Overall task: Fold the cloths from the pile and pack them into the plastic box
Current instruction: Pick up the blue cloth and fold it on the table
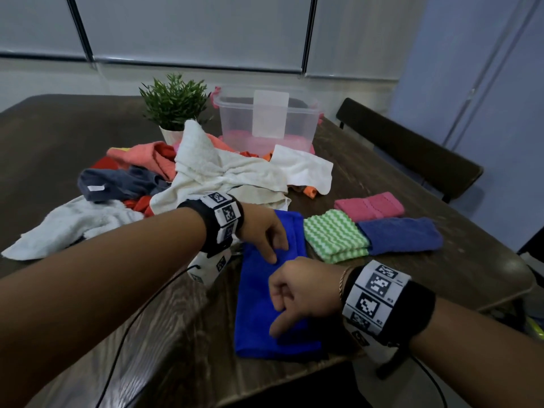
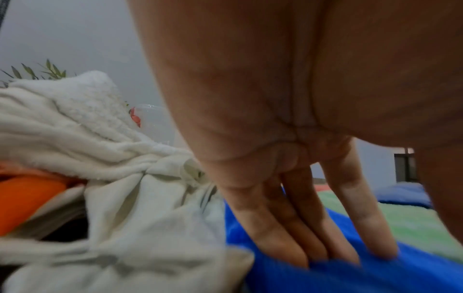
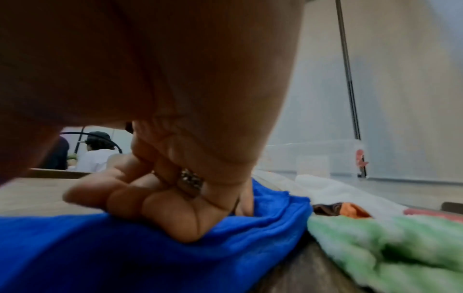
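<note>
A bright blue cloth (image 1: 259, 316), folded into a long strip, lies on the dark table near the front edge. My left hand (image 1: 273, 253) presses its straight fingers (image 2: 295, 237) flat on the far end of the strip. My right hand (image 1: 282, 301) rests on the middle of the blue cloth (image 3: 125, 257) with its fingers (image 3: 172, 214) curled into the palm and the thumb lying on the fabric. Nothing shows inside the curled fingers. The clear plastic box (image 1: 266, 125) stands at the back with a pink cloth in its bottom. The unfolded pile (image 1: 206, 169) lies left of centre.
Three folded cloths lie to the right: green-and-white (image 1: 335, 234), dark blue (image 1: 403, 234), pink (image 1: 371, 206). A potted plant (image 1: 173, 104) stands behind the pile. A dark chair (image 1: 406, 145) sits at the table's right side. The table edge (image 1: 294, 375) runs just below the blue cloth.
</note>
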